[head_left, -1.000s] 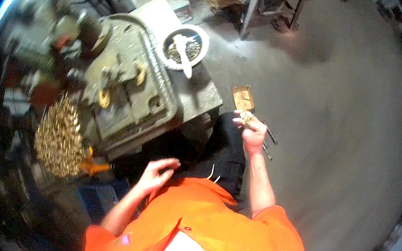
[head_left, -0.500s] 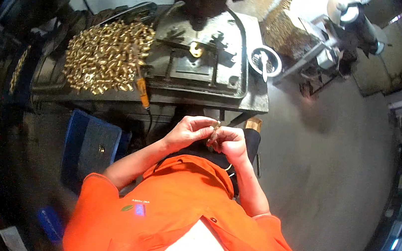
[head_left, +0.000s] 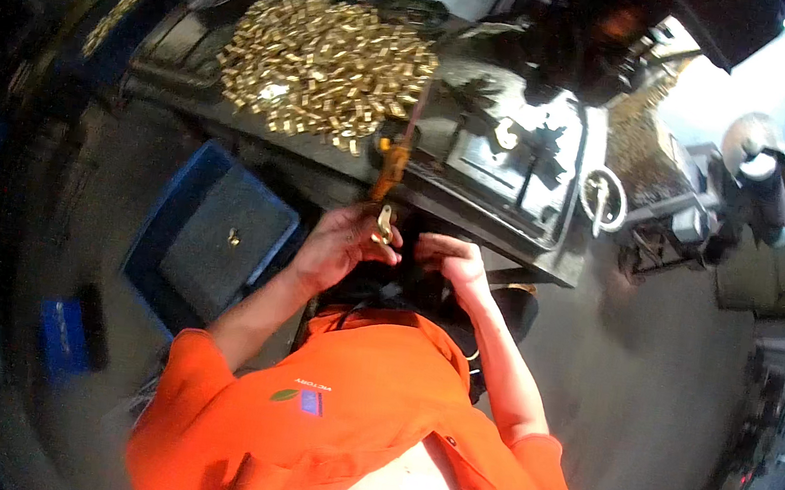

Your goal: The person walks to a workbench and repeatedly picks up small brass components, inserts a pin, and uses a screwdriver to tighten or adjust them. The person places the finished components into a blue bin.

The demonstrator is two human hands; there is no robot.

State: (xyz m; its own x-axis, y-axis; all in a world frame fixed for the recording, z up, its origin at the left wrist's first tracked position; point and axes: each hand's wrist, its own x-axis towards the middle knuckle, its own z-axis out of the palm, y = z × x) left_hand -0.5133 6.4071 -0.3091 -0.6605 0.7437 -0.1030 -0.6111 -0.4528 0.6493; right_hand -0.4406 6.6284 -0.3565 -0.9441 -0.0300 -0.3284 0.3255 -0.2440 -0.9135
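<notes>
My left hand (head_left: pixel 338 246) is closed, pinching a small brass fitting (head_left: pixel 383 224) between thumb and fingers, with one end of it pointing up. Close by on the right is my right hand (head_left: pixel 452 260), apart from the fitting. Its fingers are bent and held together, and their tips point toward the left hand; whatever they may hold is hidden. Just beyond my left hand, an orange-handled tool (head_left: pixel 389 174) hangs at the bench edge. A large heap of small brass pieces (head_left: pixel 321 65) covers the bench behind it.
A machine bed (head_left: pixel 494 174) with a metal fixture stands right of the heap. Beside it is a white round container (head_left: pixel 604 200) with a handled tool inside. A blue bin (head_left: pixel 216 243) at my left holds one small brass piece (head_left: pixel 235 237). A blue box (head_left: pixel 65 342) lies farther left.
My hands have separated, and the brass fitting now stays in the left hand alone. The view has turned left, so bench and bin sit farther right in the picture.
</notes>
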